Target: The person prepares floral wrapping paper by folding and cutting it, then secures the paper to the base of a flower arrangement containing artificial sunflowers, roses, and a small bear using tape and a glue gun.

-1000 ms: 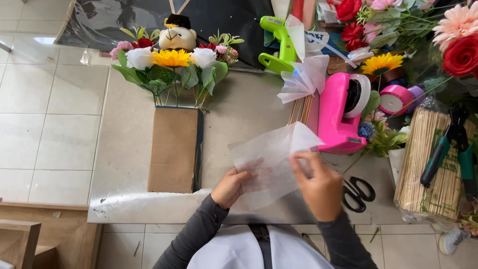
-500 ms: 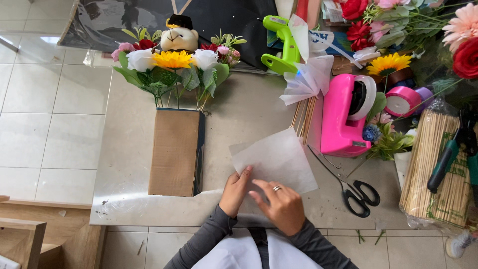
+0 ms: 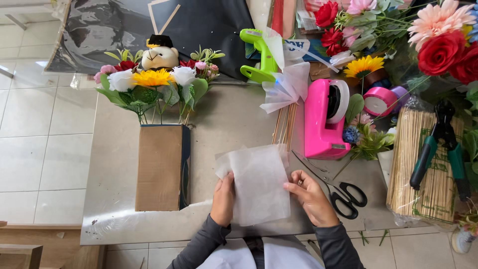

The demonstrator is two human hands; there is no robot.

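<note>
A thin white sheet of tissue-like paper (image 3: 259,182) lies folded on the grey worktop (image 3: 224,119) in front of me. My left hand (image 3: 223,199) pinches its left edge, and my right hand (image 3: 311,198) holds its right edge, fingers curled over the border. The sheet sits flat between both hands, its upper left corner slightly askew.
Left of the sheet lies a brown box (image 3: 162,167) with artificial flowers and a small bear (image 3: 159,56). Black scissors (image 3: 343,195) lie to the right, beyond them a pink tape dispenser (image 3: 326,119), a bundle of wooden skewers (image 3: 428,169) with green pliers (image 3: 440,144), and a green glue gun (image 3: 261,57).
The sheet, lifted a second ago, was pressed down and folded. My right hand has moved from on top of it to its right edge; my left hand stays at the left edge.
</note>
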